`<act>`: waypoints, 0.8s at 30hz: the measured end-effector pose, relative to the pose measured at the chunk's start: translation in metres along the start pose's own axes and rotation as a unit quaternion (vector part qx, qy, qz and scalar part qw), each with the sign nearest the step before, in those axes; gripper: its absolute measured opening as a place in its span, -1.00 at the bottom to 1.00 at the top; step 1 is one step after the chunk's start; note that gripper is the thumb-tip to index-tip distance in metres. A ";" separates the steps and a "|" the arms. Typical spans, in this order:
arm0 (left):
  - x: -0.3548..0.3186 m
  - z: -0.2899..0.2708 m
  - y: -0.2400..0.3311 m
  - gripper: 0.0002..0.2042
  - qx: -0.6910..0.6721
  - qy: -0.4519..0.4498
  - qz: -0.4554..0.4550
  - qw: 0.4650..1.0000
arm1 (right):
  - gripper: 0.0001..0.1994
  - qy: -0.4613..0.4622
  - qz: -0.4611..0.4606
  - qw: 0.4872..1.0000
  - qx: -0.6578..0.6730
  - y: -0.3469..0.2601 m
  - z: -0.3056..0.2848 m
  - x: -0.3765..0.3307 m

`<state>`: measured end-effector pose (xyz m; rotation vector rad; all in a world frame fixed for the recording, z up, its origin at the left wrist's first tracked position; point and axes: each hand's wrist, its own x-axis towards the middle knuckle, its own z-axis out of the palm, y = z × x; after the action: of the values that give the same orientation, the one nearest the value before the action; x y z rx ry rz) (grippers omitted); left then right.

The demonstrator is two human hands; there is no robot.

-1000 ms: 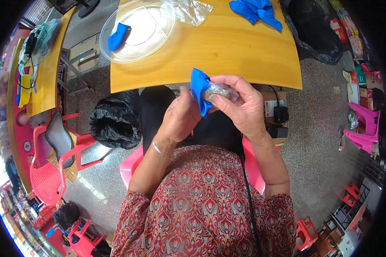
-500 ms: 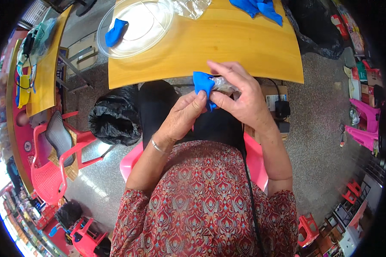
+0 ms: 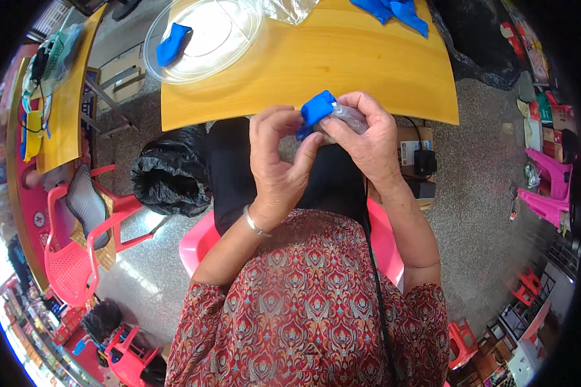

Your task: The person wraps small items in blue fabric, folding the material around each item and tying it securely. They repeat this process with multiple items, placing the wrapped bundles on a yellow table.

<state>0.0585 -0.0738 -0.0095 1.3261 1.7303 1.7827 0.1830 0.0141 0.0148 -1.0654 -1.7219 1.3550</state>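
Note:
Both of my hands meet just in front of the near edge of the yellow wooden table [image 3: 342,71]. My left hand [image 3: 279,161] pinches a small folded blue cloth [image 3: 317,108] between thumb and fingers. My right hand [image 3: 366,138] grips the same blue cloth together with a small clear plastic bag [image 3: 350,117], into which the cloth's end is tucked. Further back on the table, a round clear plastic tray [image 3: 219,39] carries another rolled blue cloth [image 3: 173,44]. A heap of loose blue cloths [image 3: 394,9] lies at the table's far side.
A black plastic bag [image 3: 168,177] sits on the floor to my left, beside red plastic chairs [image 3: 77,238]. I sit on a pink chair [image 3: 200,242]. A cardboard box with a black adapter [image 3: 423,161] lies under the table at right. Crumpled clear plastic [image 3: 287,9] lies by the tray.
The blue cloth, flat and open a second ago, is now folded into a compact bundle. My hands have closed in on it and pushed it toward the clear bag.

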 end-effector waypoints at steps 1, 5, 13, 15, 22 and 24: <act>0.003 0.000 0.001 -0.66 0.059 0.009 0.039 0.997 | -0.70 0.003 -0.002 1.000 -0.006 0.002 0.000 0.000; 0.009 -0.007 0.005 -0.78 0.118 -0.032 0.058 0.991 | -0.69 0.024 -0.023 0.997 0.063 0.003 0.003 0.001; 0.020 0.001 -0.004 -0.87 0.148 -0.045 0.100 0.983 | -0.73 0.024 -0.070 0.997 0.004 -0.001 -0.001 0.008; 0.021 0.006 -0.002 -0.90 0.114 -0.027 0.057 0.991 | -0.74 0.035 -0.084 0.996 -0.025 0.000 0.002 0.011; 0.011 0.015 -0.028 -0.92 -0.065 -0.015 -0.133 0.989 | -0.77 0.058 -0.179 0.976 -0.114 0.015 0.010 0.017; 0.011 0.017 -0.033 -0.93 -0.087 -0.004 -0.140 0.986 | -0.78 0.044 -0.170 0.979 -0.107 0.015 0.010 0.015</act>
<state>0.0541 -0.0485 -0.0384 0.9639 1.6221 1.7194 0.1708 0.0259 -0.0015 -0.8775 -1.9120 0.9135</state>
